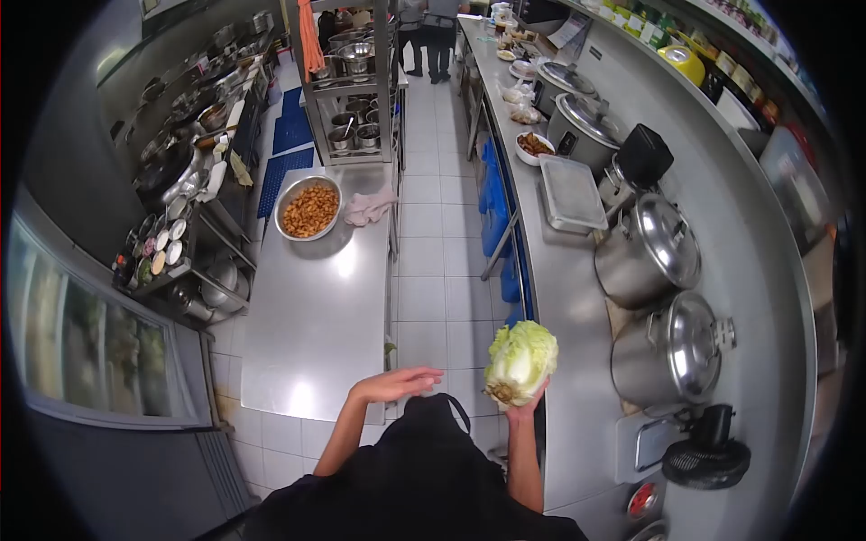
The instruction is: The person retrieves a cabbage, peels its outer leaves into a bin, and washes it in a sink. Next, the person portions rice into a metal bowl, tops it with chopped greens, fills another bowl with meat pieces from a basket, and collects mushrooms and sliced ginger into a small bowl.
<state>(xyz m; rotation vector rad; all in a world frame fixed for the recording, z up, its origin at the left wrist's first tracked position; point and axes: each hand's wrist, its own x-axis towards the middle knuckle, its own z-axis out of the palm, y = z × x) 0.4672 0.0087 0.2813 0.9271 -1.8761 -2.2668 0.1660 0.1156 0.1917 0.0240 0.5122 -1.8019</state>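
Note:
A pale green napa cabbage (521, 362) rests in my right hand (530, 401), held upright beside the edge of the right counter. Its cut root end points down toward me, and it hides most of my fingers. My left hand (397, 384) is stretched out flat in front of my body, with nothing in it. That hand is nearest to the front right corner of the steel table (307, 334). On the table's far end stands a metal bowl (287, 227) of browned food pieces, with a pinkish cloth (368, 208) to its right.
Along the right counter (577, 379) stand lidded steel pots (663, 361), a lidded container (573, 194) and rice cookers (586, 126). A black fan (706, 455) sits near me. Ahead runs a tiled aisle (421, 252), with people (426, 36) standing at its far end. Woks (167, 167) line the left.

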